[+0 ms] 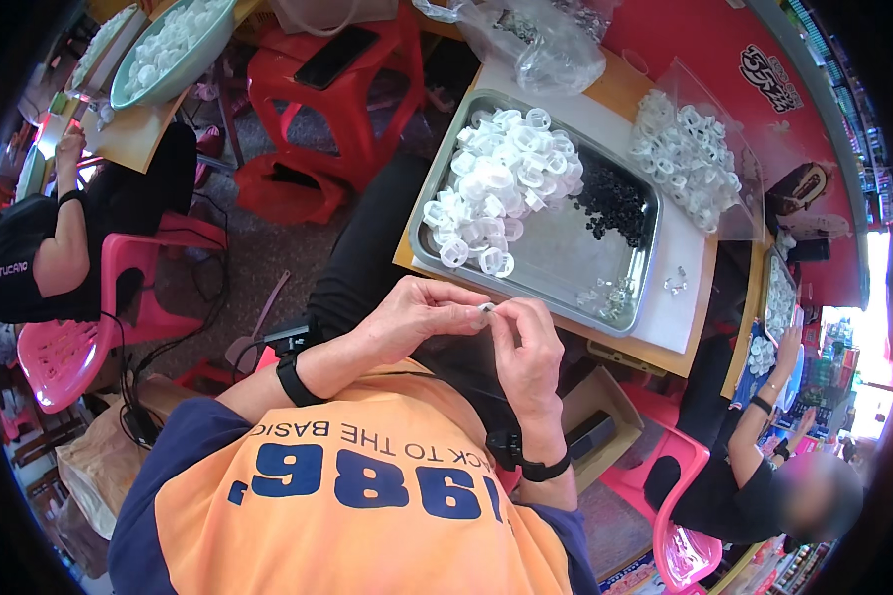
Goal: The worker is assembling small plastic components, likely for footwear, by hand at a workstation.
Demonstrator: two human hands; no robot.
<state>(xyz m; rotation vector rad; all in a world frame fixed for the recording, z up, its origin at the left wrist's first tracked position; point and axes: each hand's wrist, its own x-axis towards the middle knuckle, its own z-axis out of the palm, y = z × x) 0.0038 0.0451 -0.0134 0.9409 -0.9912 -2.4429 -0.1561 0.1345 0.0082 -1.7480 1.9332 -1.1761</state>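
Both hands pinch one small white plastic ring betw. fingertips, left hand & right hand meeting just below the steel tray on the counter, w/ a big pile of white rings & black bits left, few clear pcs done.

A clear plastic bag of white rings lies at the surface's right edge. Another crumpled clear bag sits at its far edge. A dark phone, screen blank, lies on a red stool.
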